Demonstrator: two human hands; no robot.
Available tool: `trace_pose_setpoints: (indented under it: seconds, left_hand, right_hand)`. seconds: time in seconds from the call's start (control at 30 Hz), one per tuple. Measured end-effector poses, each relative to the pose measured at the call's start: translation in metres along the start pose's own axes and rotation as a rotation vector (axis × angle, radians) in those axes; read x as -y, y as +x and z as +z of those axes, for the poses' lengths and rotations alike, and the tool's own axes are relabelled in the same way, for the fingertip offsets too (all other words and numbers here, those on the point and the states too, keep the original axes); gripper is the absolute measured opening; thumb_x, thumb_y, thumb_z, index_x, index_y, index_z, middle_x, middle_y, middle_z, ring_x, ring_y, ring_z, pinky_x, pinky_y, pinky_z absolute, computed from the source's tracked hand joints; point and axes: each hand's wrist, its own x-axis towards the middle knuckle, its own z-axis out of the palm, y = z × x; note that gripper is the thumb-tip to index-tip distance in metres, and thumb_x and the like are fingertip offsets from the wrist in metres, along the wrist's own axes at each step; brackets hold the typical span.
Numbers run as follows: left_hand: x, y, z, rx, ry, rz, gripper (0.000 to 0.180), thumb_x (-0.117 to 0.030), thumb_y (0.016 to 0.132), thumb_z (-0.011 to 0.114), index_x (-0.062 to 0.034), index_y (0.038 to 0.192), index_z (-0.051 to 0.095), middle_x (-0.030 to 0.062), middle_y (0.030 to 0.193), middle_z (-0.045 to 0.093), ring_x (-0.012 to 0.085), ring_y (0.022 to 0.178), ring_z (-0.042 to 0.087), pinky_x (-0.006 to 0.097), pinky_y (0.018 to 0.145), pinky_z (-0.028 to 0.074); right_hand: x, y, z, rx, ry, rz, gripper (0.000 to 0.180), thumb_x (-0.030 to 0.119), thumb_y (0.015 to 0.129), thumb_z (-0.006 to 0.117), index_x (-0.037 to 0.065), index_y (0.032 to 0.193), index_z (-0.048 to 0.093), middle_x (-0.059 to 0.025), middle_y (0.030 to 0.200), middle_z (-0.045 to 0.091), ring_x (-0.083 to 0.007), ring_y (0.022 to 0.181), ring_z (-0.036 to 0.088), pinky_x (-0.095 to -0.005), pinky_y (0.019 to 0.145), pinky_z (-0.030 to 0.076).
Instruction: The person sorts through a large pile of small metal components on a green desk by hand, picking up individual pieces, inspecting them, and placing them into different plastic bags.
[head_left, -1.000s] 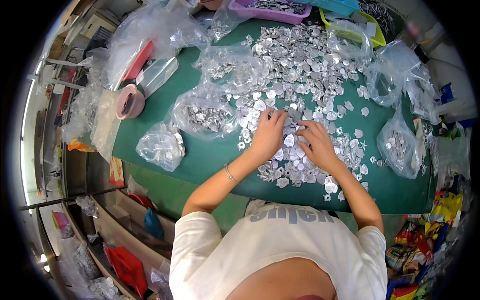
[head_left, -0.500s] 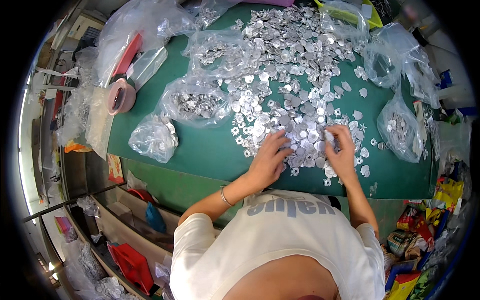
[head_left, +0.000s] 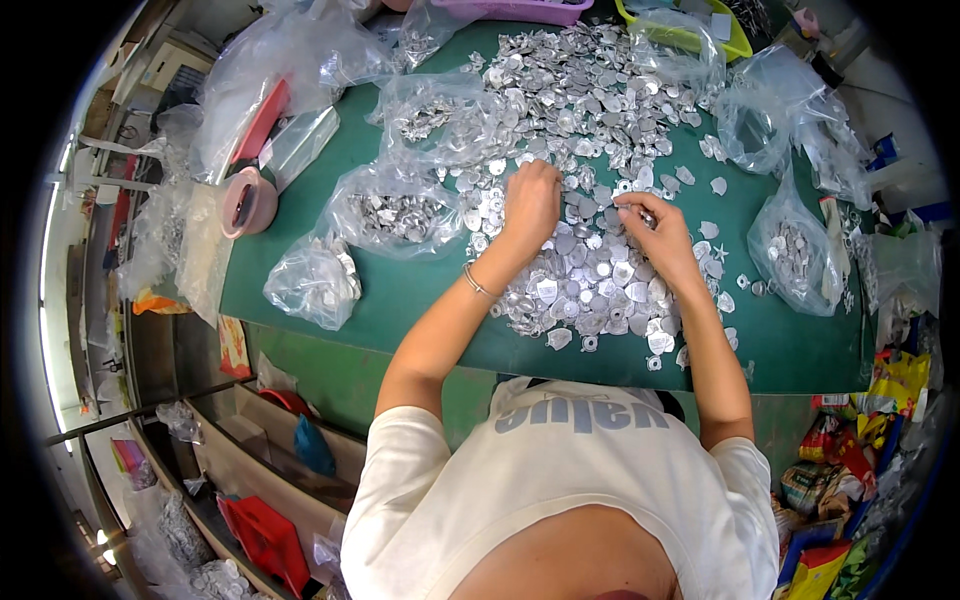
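A large heap of small flat silver metal pieces (head_left: 590, 285) spreads over the green table in front of me. My left hand (head_left: 533, 203) is on the heap's left side, fingers curled down among the pieces; its fingertips are hidden, and so is whatever they grip. To the right, my right hand (head_left: 657, 235) is bent over the heap with thumb and fingers drawn together. Small silver metal pieces show between its fingers. Beyond both hands lies a thicker part of the heap (head_left: 580, 90).
Clear plastic bags of metal pieces stand left, one wide (head_left: 395, 215) and one small (head_left: 315, 280); another bag (head_left: 795, 250) lies right. A pink cup (head_left: 249, 203) sits at the left edge. Purple (head_left: 530, 10) and yellow-green baskets (head_left: 740, 40) stand at the back.
Both hands have moved away from me, farther up the heap; the left has gone farthest and its fingers are now curled downward. The near pieces are uncovered.
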Motion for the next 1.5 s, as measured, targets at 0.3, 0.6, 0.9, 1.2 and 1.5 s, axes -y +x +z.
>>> trace_pose_setpoints:
  seconds: [0.3, 0.6, 0.9, 1.2, 1.5]
  left_hand:
    - [-0.090, -0.052, -0.038, 0.137, -0.497, 0.054, 0.029, 0.004, 0.075, 0.060, -0.0029, 0.103, 0.059, 0.0125, 0.098, 0.060, 0.0262, 0.087, 0.059, 0.033, 0.075, 0.047]
    - [-0.053, -0.072, -0.057, 0.118, -0.171, -0.003, 0.038, 0.000, 0.072, 0.064, -0.0024, 0.109, 0.054, 0.0140, 0.113, 0.053, 0.0324, 0.109, 0.049, 0.040, 0.091, 0.039]
    - [-0.029, -0.114, -0.061, -0.116, -0.209, -0.232, 0.027, 0.008, 0.072, 0.060, -0.0020, 0.097, 0.058, 0.0130, 0.101, 0.060, 0.0269, 0.094, 0.059, 0.037, 0.084, 0.046]
    - [-0.015, -0.113, -0.076, -0.235, -1.497, -0.930, 0.030, 0.003, 0.087, 0.047, 0.0051, 0.117, 0.045, 0.0147, 0.104, 0.058, 0.0206, 0.093, 0.059, 0.031, 0.081, 0.052]
    - [-0.019, -0.117, -0.076, -0.118, -1.665, -0.924, 0.036, 0.003, 0.087, 0.045, 0.0059, 0.123, 0.038, 0.0241, 0.118, 0.050, 0.0275, 0.109, 0.054, 0.037, 0.090, 0.050]
  right_hand:
    - [0.025, -0.051, 0.008, 0.105, 1.036, 0.581, 0.025, 0.022, 0.092, 0.049, 0.002, 0.107, 0.056, 0.0002, 0.075, 0.051, -0.0077, 0.065, 0.046, -0.0201, 0.050, 0.036]
    - [-0.023, -0.063, -0.021, 0.292, 1.648, 0.531, 0.025, 0.026, 0.094, 0.047, 0.004, 0.086, 0.055, 0.0008, 0.058, 0.036, -0.0093, 0.052, 0.032, -0.0215, 0.043, 0.025]
    - [0.002, -0.064, -0.002, 0.108, 0.414, 0.327, 0.019, 0.013, 0.089, 0.053, 0.000, 0.098, 0.062, -0.0007, 0.071, 0.051, -0.0094, 0.059, 0.046, -0.0220, 0.054, 0.037]
    - [0.023, -0.049, 0.035, 0.130, -0.003, -0.032, 0.017, 0.002, 0.079, 0.058, 0.002, 0.096, 0.064, -0.0088, 0.080, 0.060, -0.0164, 0.073, 0.057, -0.0267, 0.066, 0.042]
    - [0.013, -0.034, 0.077, 0.087, -0.446, -0.273, 0.013, 0.010, 0.076, 0.064, 0.008, 0.089, 0.064, -0.0057, 0.084, 0.056, -0.0261, 0.068, 0.060, -0.0357, 0.057, 0.046]
